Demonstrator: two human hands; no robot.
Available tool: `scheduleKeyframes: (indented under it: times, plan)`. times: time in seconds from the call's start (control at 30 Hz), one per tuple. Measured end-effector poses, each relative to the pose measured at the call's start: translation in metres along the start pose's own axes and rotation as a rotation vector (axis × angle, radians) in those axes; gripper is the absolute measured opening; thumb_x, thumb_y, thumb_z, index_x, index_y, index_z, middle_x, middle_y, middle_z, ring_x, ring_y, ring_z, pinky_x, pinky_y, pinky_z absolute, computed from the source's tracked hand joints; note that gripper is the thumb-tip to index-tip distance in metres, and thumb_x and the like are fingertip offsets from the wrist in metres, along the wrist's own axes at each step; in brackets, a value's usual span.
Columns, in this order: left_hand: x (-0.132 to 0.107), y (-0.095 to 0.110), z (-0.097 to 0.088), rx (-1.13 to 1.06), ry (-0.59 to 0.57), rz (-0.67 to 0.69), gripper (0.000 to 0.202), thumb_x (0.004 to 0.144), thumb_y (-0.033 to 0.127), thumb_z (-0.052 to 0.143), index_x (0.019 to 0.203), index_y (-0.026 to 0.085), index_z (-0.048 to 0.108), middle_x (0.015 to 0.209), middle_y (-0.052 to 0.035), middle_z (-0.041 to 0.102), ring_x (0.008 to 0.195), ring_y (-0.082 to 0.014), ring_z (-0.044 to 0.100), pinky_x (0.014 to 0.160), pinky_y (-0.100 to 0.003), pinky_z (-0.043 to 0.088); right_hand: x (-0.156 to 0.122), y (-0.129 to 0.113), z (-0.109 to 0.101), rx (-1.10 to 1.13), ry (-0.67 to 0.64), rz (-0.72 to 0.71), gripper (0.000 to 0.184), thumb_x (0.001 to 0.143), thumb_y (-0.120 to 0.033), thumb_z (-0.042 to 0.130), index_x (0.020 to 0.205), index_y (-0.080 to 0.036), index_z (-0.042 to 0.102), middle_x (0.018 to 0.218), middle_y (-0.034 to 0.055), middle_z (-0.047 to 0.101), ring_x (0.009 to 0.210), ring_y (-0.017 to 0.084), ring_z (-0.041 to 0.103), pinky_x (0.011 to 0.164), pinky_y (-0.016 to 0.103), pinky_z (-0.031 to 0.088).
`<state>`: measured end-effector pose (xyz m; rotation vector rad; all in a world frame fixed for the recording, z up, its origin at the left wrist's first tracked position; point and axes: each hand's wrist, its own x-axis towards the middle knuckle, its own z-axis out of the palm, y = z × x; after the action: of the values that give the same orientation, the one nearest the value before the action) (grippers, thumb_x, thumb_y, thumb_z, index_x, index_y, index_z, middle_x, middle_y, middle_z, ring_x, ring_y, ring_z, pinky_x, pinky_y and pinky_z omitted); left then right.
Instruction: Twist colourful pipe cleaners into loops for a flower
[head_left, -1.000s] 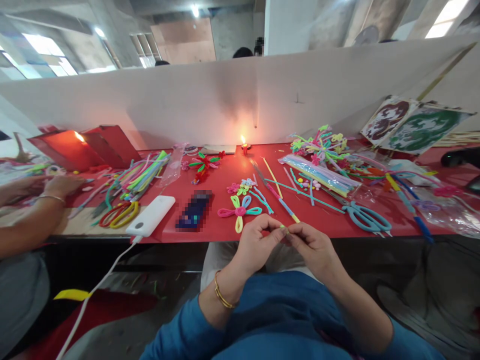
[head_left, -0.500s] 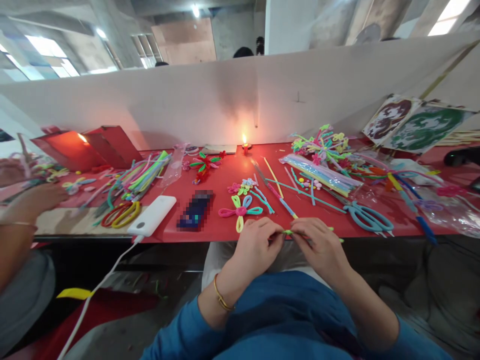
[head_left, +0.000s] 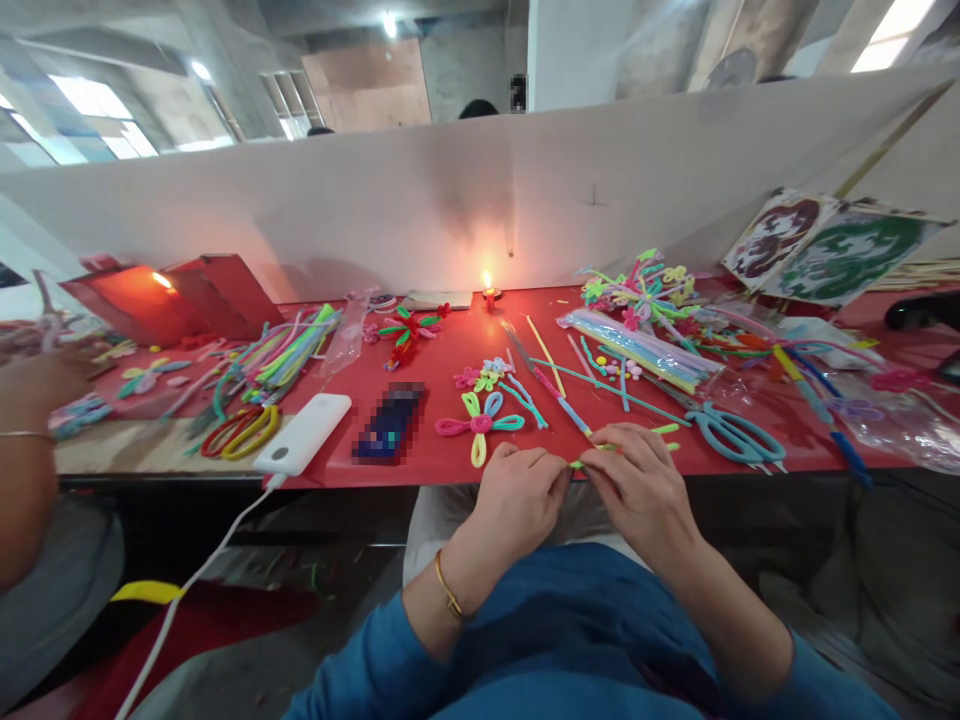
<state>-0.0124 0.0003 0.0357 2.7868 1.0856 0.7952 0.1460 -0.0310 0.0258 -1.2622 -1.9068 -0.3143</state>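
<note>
Your left hand (head_left: 525,495) and right hand (head_left: 646,488) meet at the front edge of the desk (head_left: 442,352), near its middle. Both are closed in a narrow pinch on a green pipe cleaner (head_left: 664,431). The fingertips nearly touch where they grip it. Its free ends stick out past your right hand, over the desk edge and toward the teal scissors (head_left: 736,436).

How far along you are can only be judged roughly. The green piece looks like a short doubled length with no petal loops formed yet, so the shaping seems to be at an early stage. Your fingers hide the exact bend at the pinch.

Just behind your left hand lies a finished flower (head_left: 480,424) with pink, yellow and teal loops. A few smaller flowers (head_left: 484,376) sit farther back. A bag of unused pipe cleaners (head_left: 637,350) lies toward the back right, so plenty of stock remains.

A power bank (head_left: 304,432) rests near the front edge to your left, and a lit candle (head_left: 488,291) stands at the back edge. At the far left end of the desk, a co-worker's hand (head_left: 45,378) is busy with separate pieces.
</note>
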Motion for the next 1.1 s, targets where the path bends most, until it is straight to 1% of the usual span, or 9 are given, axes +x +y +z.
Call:
scheduleKeyframes:
  times: [0.07, 0.17, 0.33, 0.4, 0.47, 0.6, 0.7, 0.93, 1.1]
  plan:
    - [-0.001, 0.001, 0.001, -0.026, 0.057, -0.055, 0.028, 0.086, 0.020, 0.037, 0.065, 0.016, 0.055, 0.059, -0.0011, 0.056, 0.056, -0.0122, 0.049, 0.059, -0.028, 0.028, -0.001, -0.002, 0.002, -0.010, 0.062, 0.009, 0.011, 0.077, -0.013, 0.054, 0.079, -0.020, 0.062, 0.084, 0.0068, 0.061, 0.090, 0.022, 0.051, 0.081, 0.038, 0.041]
    - [-0.003, 0.003, 0.003, -0.062, 0.134, -0.110, 0.028, 0.085, 0.019, 0.037, 0.063, 0.016, 0.054, 0.057, -0.0010, 0.055, 0.056, -0.0116, 0.048, 0.061, -0.028, 0.029, -0.001, -0.005, 0.002, 0.073, 0.058, 0.038, 0.011, 0.077, -0.013, 0.054, 0.082, -0.020, 0.060, 0.080, 0.0055, 0.061, 0.083, 0.020, 0.052, 0.076, 0.035, 0.044]
    - [-0.005, 0.002, 0.004, -0.096, 0.146, -0.097, 0.027, 0.085, 0.021, 0.038, 0.065, 0.017, 0.056, 0.057, -0.0010, 0.055, 0.055, -0.0114, 0.047, 0.062, -0.028, 0.030, 0.003, -0.004, -0.002, 0.096, 0.109, 0.127, 0.007, 0.079, -0.019, 0.053, 0.081, -0.020, 0.059, 0.084, 0.0071, 0.061, 0.081, 0.020, 0.054, 0.075, 0.035, 0.043]
    - [-0.005, 0.003, 0.004, -0.104, 0.156, -0.083, 0.027, 0.085, 0.021, 0.038, 0.067, 0.017, 0.057, 0.059, -0.0015, 0.056, 0.057, -0.0118, 0.047, 0.062, -0.028, 0.030, 0.005, -0.003, -0.004, 0.079, 0.058, 0.145, 0.007, 0.079, -0.022, 0.052, 0.078, -0.020, 0.059, 0.083, 0.0072, 0.063, 0.082, 0.021, 0.055, 0.076, 0.037, 0.041]
    - [-0.006, 0.003, 0.004, -0.119, 0.178, -0.077, 0.025, 0.085, 0.020, 0.038, 0.070, 0.017, 0.059, 0.061, -0.0021, 0.058, 0.059, -0.0124, 0.048, 0.063, -0.029, 0.030, 0.006, -0.004, -0.005, 0.106, -0.057, 0.198, 0.013, 0.080, -0.028, 0.051, 0.075, -0.019, 0.059, 0.076, 0.0062, 0.064, 0.078, 0.022, 0.056, 0.074, 0.037, 0.041]
    - [-0.007, 0.005, 0.005, -0.169, 0.226, -0.073, 0.024, 0.084, 0.020, 0.040, 0.074, 0.018, 0.061, 0.068, -0.0037, 0.063, 0.063, -0.0127, 0.052, 0.065, -0.029, 0.031, 0.009, -0.009, -0.007, 0.338, -0.300, 0.447, 0.022, 0.081, -0.035, 0.047, 0.077, -0.019, 0.060, 0.068, 0.0028, 0.065, 0.064, 0.018, 0.059, 0.057, 0.027, 0.044]
    - [-0.007, 0.005, 0.006, -0.208, 0.239, -0.075, 0.022, 0.084, 0.020, 0.042, 0.075, 0.018, 0.062, 0.073, -0.0038, 0.065, 0.065, -0.0126, 0.054, 0.067, -0.029, 0.033, 0.011, -0.012, -0.009, 0.479, -0.325, 0.548, 0.021, 0.080, -0.034, 0.048, 0.080, -0.018, 0.063, 0.073, 0.0028, 0.067, 0.064, 0.017, 0.061, 0.056, 0.025, 0.045]
    - [-0.008, 0.005, 0.006, -0.325, 0.263, -0.124, 0.012, 0.081, 0.023, 0.049, 0.077, 0.018, 0.059, 0.074, -0.0033, 0.065, 0.071, -0.0144, 0.056, 0.070, -0.029, 0.036, 0.011, -0.011, -0.010, 0.567, -0.308, 0.515, 0.019, 0.080, -0.029, 0.049, 0.075, -0.019, 0.064, 0.070, 0.0019, 0.065, 0.065, 0.016, 0.059, 0.060, 0.024, 0.045]
    - [-0.008, 0.006, 0.004, -0.410, 0.155, -0.174, 0.015, 0.082, 0.021, 0.045, 0.077, 0.018, 0.059, 0.073, -0.0033, 0.063, 0.069, -0.0140, 0.053, 0.069, -0.029, 0.036, 0.010, -0.010, -0.010, 0.546, -0.312, 0.454, 0.018, 0.080, -0.027, 0.048, 0.076, -0.019, 0.064, 0.076, 0.0037, 0.066, 0.069, 0.017, 0.060, 0.064, 0.026, 0.046]
